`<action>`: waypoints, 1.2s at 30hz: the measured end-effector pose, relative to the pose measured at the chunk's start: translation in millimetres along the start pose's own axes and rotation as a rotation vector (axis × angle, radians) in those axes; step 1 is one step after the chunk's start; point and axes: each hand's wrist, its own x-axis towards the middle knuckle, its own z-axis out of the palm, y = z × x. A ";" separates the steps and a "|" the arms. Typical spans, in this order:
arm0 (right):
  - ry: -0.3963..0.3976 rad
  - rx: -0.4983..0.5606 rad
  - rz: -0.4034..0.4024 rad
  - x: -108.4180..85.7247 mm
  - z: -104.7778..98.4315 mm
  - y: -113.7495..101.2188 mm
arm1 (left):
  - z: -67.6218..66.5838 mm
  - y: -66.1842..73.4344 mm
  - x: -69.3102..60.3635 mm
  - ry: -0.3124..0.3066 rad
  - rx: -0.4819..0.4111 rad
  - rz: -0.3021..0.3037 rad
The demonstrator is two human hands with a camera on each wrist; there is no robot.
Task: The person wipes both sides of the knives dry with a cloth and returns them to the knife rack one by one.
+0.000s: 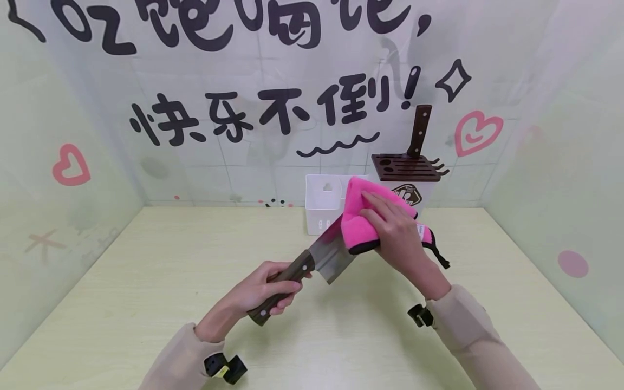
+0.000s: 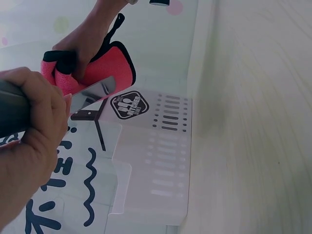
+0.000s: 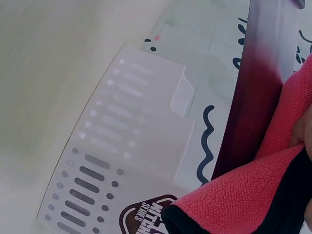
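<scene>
A cleaver (image 1: pixel 332 254) is held at a slant above the table, its blade pointing up and to the right. My left hand (image 1: pixel 268 288) grips its dark wooden handle (image 1: pixel 292 273). Over the far part of the blade lies a pink cloth (image 1: pixel 363 216) with black edging and a black loop. My right hand (image 1: pixel 397 233) holds this cloth against the blade, fingers spread over the fabric. The right wrist view shows the cloth (image 3: pixel 243 195) folded along the blade (image 3: pixel 258 87), which reflects its pink. Much of the blade is hidden under the cloth.
Behind the hands stands a white knife holder (image 1: pixel 317 211) with a slotted front (image 2: pixel 165 156) and a dark slotted top (image 1: pixel 404 169). Another dark-handled knife (image 1: pixel 420 130) stands in that top. Printed walls close off the pale table (image 1: pixel 170 260) at the back and both sides.
</scene>
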 end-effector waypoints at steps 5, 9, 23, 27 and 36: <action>0.002 -0.017 0.042 -1.2 -0.6 4.5 | -1.1 -0.7 -0.3 -0.007 -0.002 0.008; 0.027 -0.017 0.069 -2.1 -1.8 8.4 | -1.0 -0.4 -1.1 -0.012 0.011 0.011; 0.046 -0.020 0.097 -5.4 -5.4 14.7 | 1.9 2.8 -5.7 0.108 0.295 -0.044; 0.032 -0.037 0.094 -7.2 -6.6 13.7 | 2.3 3.9 -6.2 0.154 0.406 -0.049; -0.032 -0.062 0.096 -8.7 -12.3 11.5 | 4.2 3.6 -7.3 0.297 0.760 0.029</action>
